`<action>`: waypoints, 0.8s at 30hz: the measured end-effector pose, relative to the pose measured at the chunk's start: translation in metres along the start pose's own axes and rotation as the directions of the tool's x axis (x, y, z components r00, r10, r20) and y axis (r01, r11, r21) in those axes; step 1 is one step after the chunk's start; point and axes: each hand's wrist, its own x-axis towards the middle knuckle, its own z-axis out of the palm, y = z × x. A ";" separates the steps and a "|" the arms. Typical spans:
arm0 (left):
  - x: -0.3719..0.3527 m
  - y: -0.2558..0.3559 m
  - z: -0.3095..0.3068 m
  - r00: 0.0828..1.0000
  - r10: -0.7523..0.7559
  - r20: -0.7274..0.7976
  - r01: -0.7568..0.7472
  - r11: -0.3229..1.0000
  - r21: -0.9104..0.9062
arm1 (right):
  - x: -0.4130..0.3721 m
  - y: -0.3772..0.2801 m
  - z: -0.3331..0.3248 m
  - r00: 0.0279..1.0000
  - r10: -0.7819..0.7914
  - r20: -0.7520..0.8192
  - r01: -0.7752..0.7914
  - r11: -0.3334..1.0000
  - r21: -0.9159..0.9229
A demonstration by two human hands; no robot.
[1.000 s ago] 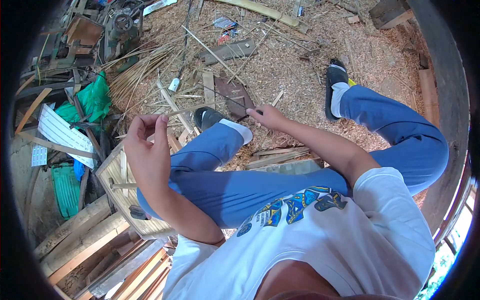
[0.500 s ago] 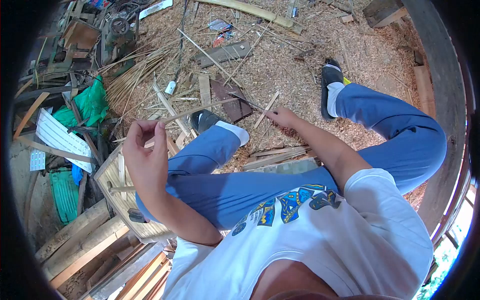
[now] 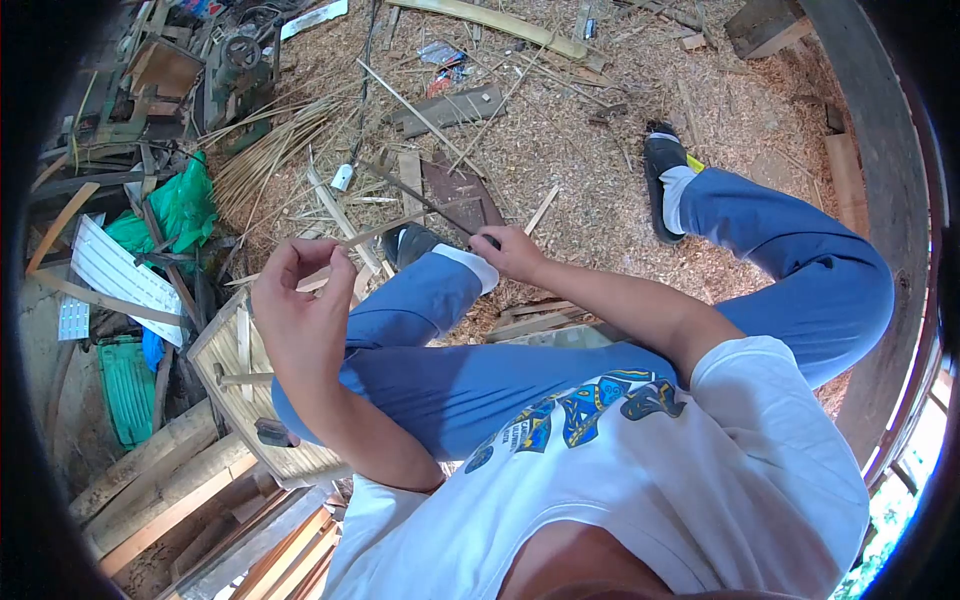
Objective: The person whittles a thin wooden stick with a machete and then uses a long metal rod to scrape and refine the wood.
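Note:
My left hand [image 3: 305,300] pinches a thin pale wooden strip [image 3: 385,230] between thumb and fingers, and the strip points away to the right. In my right hand [image 3: 512,254] is a knife [image 3: 425,201] with a dark handle, its long narrow blade angled up and to the left. The blade crosses the strip near its far part in this view. Both hands are above my left leg and shoe [image 3: 412,242]. A dark reddish-brown board [image 3: 455,190] lies on the floor beyond the knife.
Wood shavings cover the floor, with a bundle of thin sticks [image 3: 275,150] and a grey plank [image 3: 448,110] on it. At the left are a green plastic bag [image 3: 185,215] and piled scrap. A slatted wooden surface [image 3: 310,455] stands by my left leg.
My right hand has moved left toward my left hand, and the knife blade now reaches further up and left. My left hand has shifted slightly right, still holding the strip.

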 end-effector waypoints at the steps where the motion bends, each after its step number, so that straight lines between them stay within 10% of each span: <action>1: -0.001 0.001 0.001 1.000 0.002 -0.010 -0.002 1.000 -0.004 | -0.003 0.012 0.002 0.998 0.057 -0.005 -0.056 0.998 0.042; 8: -0.001 -0.003 0.002 0.999 0.008 -0.040 -0.010 0.997 -0.073 | -0.027 0.088 -0.013 0.813 0.582 -0.026 -0.580 0.803 -0.140; 24: -0.001 0.034 -0.023 0.941 0.332 -0.058 -0.336 0.913 -0.231 | 0.018 -0.110 -0.139 0.918 0.389 0.080 -0.384 0.921 -0.063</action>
